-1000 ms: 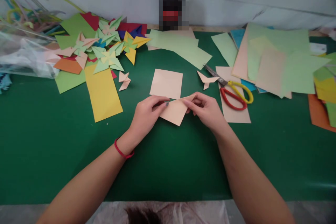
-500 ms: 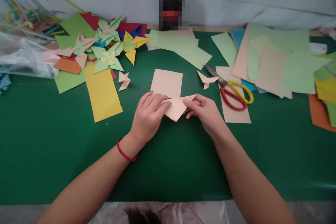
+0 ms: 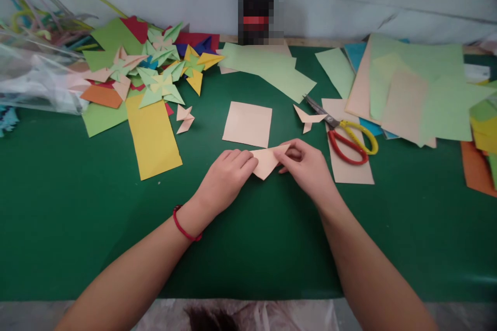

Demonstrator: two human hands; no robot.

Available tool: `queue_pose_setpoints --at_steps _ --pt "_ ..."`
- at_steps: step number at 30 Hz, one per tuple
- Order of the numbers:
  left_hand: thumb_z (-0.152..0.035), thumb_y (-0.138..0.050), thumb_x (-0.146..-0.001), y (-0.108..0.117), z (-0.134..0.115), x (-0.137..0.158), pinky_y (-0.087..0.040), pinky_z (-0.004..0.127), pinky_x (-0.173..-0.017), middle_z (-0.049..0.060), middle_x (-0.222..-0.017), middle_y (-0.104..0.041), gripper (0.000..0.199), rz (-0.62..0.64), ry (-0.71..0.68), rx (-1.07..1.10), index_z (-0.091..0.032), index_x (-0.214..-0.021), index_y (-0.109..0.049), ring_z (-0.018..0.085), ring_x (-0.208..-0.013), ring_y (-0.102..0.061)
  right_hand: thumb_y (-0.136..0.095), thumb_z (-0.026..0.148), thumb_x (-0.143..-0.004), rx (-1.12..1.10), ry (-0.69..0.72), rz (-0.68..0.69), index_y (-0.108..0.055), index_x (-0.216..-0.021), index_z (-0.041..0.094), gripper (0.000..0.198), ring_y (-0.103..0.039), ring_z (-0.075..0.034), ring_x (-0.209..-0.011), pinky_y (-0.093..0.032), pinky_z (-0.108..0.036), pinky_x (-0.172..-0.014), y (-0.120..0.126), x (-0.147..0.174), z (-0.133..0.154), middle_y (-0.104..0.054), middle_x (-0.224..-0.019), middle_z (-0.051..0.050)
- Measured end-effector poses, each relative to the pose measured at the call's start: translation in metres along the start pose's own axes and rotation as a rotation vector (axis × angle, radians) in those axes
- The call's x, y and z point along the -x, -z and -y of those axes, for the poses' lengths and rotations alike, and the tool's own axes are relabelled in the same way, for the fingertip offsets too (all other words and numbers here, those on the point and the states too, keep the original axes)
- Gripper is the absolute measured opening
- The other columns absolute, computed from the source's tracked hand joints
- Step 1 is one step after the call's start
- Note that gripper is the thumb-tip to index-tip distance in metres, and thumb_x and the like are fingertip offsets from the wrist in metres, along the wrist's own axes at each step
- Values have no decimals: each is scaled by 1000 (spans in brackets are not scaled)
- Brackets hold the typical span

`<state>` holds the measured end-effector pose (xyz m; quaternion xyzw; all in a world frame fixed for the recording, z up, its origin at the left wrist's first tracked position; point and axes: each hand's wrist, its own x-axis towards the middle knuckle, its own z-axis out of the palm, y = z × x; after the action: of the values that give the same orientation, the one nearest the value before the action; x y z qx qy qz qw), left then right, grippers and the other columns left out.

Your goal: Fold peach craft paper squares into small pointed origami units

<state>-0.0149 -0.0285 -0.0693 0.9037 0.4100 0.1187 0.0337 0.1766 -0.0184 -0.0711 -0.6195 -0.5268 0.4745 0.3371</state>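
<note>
A small peach sheet of paper point(image 3: 265, 163), folded to a downward-pointing triangle, is between my two hands just above the green table. My left hand point(image 3: 228, 178) is closed on its left corner, the fingers lying over the edge. With thumb and fingers, my right hand point(image 3: 305, 163) pinches the right corner. Directly beyond them lies a flat peach square point(image 3: 247, 124). One folded peach piece point(image 3: 185, 118) rests to the left of that square, and another folded peach piece point(image 3: 309, 118) to its right, by the tips of the scissors point(image 3: 347, 134).
The scissors lie on a peach strip point(image 3: 353, 170). Large green and peach sheets point(image 3: 419, 93) are stacked at the back right, pale green sheets point(image 3: 267, 64) at the back middle. Folded paper stars point(image 3: 161, 83), a yellow sheet point(image 3: 154, 139) and a clear plastic bag point(image 3: 39, 83) occupy the left.
My left hand has drawn back from the flat square, uncovering its lower left corner, and its fingers are now gathered at the folded paper's edge. My right hand keeps its pinch.
</note>
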Motion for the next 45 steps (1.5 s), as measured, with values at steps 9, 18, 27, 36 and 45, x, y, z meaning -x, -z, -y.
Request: queue_pose_setpoints --at_steps 9,18,27,36,45 --pt "-16 -39 -90 1 0 -2 -43 31 -72 8 -91 -60 16 41 23 71 -13 -87 -55 19 -80 -53 -56 35 -79 125 27 -40 -58 -88 19 18 -58 -15 -65 -49 -25 -50 6 -2 -4 -62 -70 -2" --pt "-18 -40 -90 3 0 -3 -41 31 -70 8 -93 -59 16 69 -12 78 -13 -87 -54 18 -78 -51 -54 30 -81 256 104 -85 -60 -85 21 13 -60 -16 -69 -46 -30 -63 5 -1 -1 -63 -73 -1" --pt "-20 -44 -90 5 5 -5 -43 28 -69 6 -93 -57 14 115 0 239 -14 -82 -53 16 -80 -50 -54 25 -81 411 225 -156 -61 -87 20 11 -58 -17 -73 -46 -32 -66 3 1 -1 -60 -85 -4" --pt "-21 -50 -86 2 8 -7 -45 29 -73 4 -90 -58 12 60 161 517 -16 -77 -56 16 -84 -53 -51 38 -85 387 286 151 -63 -81 21 21 -56 -18 -80 -45 -30 -64 10 2 13 -60 -86 -6" --pt "-20 -50 -86 -3 6 -6 -44 27 -66 2 -82 -57 10 -7 343 658 -17 -78 -56 14 -74 -53 -53 35 -84 418 257 189 -60 -74 21 19 -54 -18 -84 -43 -32 -73 5 0 7 -58 -87 -4"
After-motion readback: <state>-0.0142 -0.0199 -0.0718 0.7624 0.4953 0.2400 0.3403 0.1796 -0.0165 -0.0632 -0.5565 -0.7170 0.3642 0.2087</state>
